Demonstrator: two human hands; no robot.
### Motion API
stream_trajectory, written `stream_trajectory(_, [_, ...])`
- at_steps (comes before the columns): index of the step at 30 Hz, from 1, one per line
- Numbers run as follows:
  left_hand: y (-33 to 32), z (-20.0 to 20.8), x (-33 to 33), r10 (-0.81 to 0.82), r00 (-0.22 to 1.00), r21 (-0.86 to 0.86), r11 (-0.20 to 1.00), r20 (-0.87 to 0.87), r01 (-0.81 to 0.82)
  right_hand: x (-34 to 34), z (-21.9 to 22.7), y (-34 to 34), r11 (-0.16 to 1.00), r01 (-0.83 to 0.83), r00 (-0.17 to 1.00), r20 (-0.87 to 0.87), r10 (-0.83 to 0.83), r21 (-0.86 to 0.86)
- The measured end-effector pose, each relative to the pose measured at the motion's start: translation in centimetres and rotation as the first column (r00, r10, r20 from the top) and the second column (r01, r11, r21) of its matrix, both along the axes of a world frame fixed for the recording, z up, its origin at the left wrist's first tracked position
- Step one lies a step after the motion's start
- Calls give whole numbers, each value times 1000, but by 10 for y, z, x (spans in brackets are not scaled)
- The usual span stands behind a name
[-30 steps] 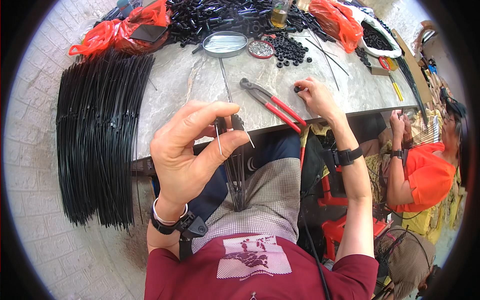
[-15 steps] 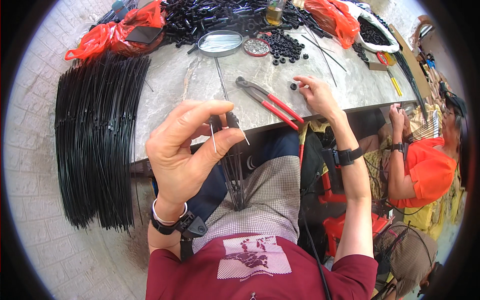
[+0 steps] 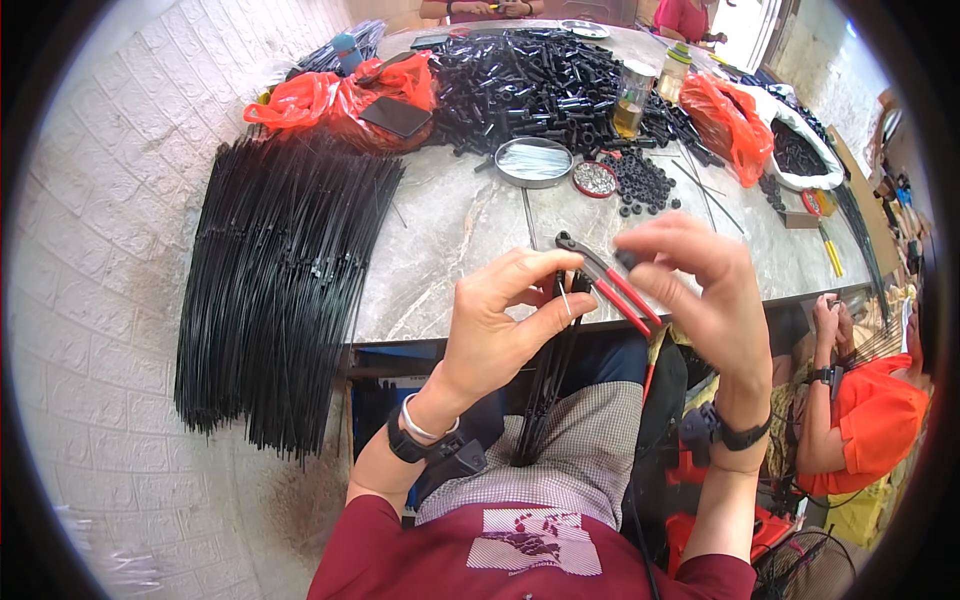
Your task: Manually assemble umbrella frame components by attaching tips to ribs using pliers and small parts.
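Grey marbled tabletop (image 3: 450, 225) is spread out ahead. By the left hand (image 3: 500, 315), closed in a pinch, black rods (image 3: 545, 400) are held, a white pin (image 3: 565, 298) jutting beside them. By the blurred right hand (image 3: 705, 275), a small dark piece (image 3: 625, 260) seems to be gripped; just lifted off the tabletop, it is now held near the rods, so both are gathered close. Red-handled pliers (image 3: 632, 294), then black rings (image 3: 645, 183), are seen beyond.

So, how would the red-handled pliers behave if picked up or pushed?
The pliers probably feel stiff, given the solid-looking dark head. That head looks metal, so the weight likely sits there. Lying flat on the table, they would likely slide rather than roll.
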State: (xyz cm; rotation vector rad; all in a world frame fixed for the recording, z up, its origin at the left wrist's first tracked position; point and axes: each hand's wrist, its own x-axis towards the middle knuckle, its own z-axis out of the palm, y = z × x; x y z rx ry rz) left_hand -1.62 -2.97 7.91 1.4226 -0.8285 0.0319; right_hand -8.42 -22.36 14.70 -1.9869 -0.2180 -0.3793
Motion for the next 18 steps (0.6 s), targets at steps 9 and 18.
stream_trajectory(9, [-3, 3, 7, -26, 998, 90, 995, -62, 32, -1, 13, 37, 871, 64, 990, 138, 5, -488])
stream_trajectory(18, [15, 6, 13, -130, 991, 66, 989, -33, 132, 1, -3, 52, 774, 224, 958, 281, -62, -592])
